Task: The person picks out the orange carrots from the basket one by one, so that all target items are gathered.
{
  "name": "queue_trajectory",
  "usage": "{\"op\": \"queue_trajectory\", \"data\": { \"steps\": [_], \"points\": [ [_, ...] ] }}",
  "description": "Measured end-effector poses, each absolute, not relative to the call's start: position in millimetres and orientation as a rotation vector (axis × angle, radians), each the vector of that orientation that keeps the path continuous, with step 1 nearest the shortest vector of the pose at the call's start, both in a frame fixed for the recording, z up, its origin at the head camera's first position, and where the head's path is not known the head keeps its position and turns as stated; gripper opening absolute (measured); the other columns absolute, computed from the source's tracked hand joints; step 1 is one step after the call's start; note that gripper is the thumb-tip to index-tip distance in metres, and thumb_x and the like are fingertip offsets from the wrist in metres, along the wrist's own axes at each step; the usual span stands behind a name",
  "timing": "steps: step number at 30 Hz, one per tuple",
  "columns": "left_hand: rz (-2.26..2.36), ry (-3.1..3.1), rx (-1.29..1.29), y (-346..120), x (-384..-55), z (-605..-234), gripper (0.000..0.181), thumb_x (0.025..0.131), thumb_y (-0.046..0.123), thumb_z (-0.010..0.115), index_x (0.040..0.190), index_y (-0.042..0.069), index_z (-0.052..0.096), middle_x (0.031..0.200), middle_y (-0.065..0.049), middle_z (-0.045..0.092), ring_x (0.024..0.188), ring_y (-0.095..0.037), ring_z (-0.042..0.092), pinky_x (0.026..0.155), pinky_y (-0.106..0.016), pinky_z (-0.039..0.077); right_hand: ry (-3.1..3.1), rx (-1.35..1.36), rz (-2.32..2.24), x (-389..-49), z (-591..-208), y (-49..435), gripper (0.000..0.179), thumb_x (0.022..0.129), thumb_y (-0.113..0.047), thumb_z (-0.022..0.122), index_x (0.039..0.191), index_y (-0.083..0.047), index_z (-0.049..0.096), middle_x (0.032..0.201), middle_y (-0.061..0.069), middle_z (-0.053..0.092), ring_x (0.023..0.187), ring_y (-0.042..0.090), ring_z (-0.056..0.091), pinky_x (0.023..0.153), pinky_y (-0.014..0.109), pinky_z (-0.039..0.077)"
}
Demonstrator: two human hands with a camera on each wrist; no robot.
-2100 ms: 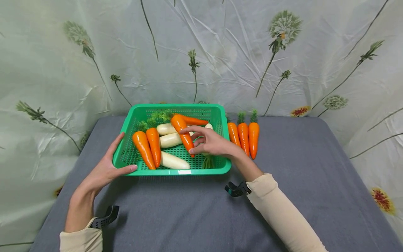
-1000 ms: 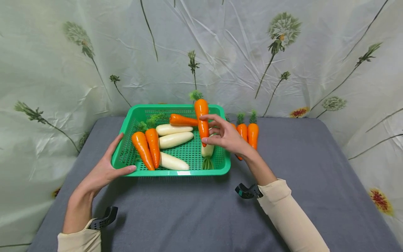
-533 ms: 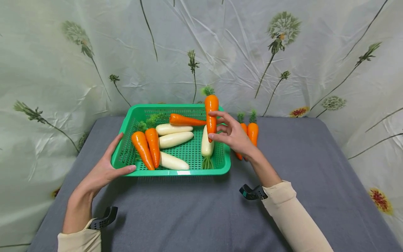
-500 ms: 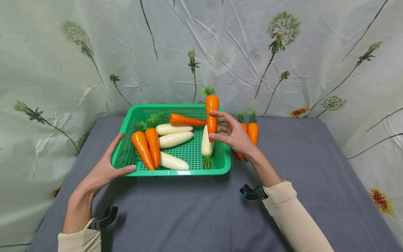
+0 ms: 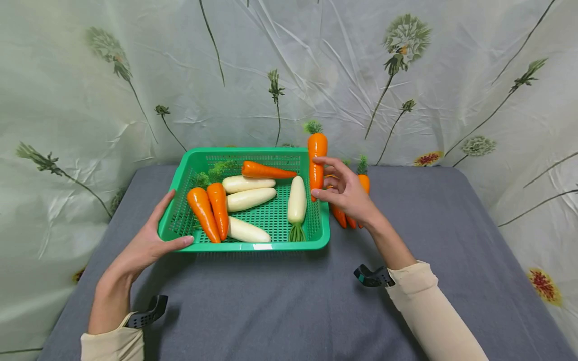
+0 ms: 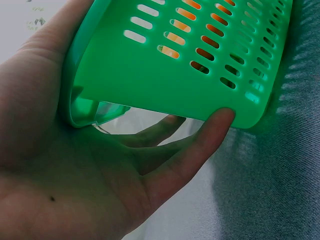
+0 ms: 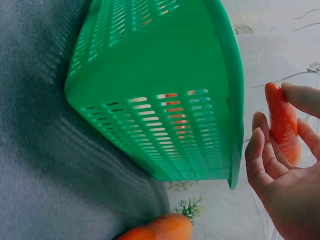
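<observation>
My right hand (image 5: 345,188) pinches a carrot (image 5: 317,145) with green leaves between thumb and fingers. It is held upright over the right rim of a green plastic basket (image 5: 262,246); in the right wrist view the carrot (image 7: 283,120) is beyond the rim. My left hand (image 5: 151,238) grips the basket's left side, thumb on the front rim. In the left wrist view, its fingers (image 6: 200,145) lie against the outer wall. Inside the basket are two carrots at left, one carrot (image 5: 266,170) at the back, and several white radishes (image 5: 296,200).
Right of the basket, several carrots (image 5: 364,184) lie on the grey cloth-covered table (image 5: 271,306), partly hidden behind my right hand. A pale curtain (image 5: 316,75) with a dandelion print hangs behind the table.
My right hand has lifted the carrot from above the middle of the basket and carried it right to the right rim. The left hand keeps its hold on the basket.
</observation>
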State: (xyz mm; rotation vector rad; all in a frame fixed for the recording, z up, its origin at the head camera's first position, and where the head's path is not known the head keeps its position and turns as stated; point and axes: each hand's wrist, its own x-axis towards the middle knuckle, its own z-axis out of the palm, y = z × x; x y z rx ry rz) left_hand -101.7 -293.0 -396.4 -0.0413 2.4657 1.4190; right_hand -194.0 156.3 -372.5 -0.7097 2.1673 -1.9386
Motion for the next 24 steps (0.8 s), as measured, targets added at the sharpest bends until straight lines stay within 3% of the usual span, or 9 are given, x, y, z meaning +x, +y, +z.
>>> {"op": "queue_trajectory", "data": {
  "steps": [3,14,24],
  "points": [
    [1.414,2.466,-0.041,-292.8,-101.1,-395.0,0.112,0.096,0.029,0.076,0.160,0.056,-0.011,0.171,-0.023,0.012,0.134,-0.026,0.042,0.089,-0.014,0.040,2.174,-0.694,-1.946,-193.2,-373.2,160.3,0.066,0.093,0.002,0.070,0.153,-0.009,0.045,0.138,0.016,0.051,0.093,0.018,0.064,0.082,0.027,0.056],
    [1.408,2.468,-0.026,-295.0,-102.9,-397.5,0.111,0.096,0.029,0.075,0.160,0.056,-0.012,0.172,-0.021,0.009,0.135,-0.027,0.036,0.088,-0.014,0.039,2.235,-0.636,-1.946,-191.1,-380.0,175.3,0.066,0.092,0.004,0.070,0.152,-0.009,0.046,0.135,0.015,0.052,0.092,0.019,0.063,0.083,0.025,0.056],
    [1.439,2.462,-0.012,-294.4,-101.2,-397.2,0.111,0.096,0.026,0.075,0.161,0.054,-0.010,0.168,-0.022,0.019,0.126,-0.009,0.042,0.088,-0.011,0.039,2.254,-0.560,-1.980,-188.7,-386.8,191.1,0.068,0.092,0.004,0.071,0.153,-0.010,0.046,0.130,0.012,0.054,0.090,0.016,0.065,0.082,0.025,0.057]
  ]
}}
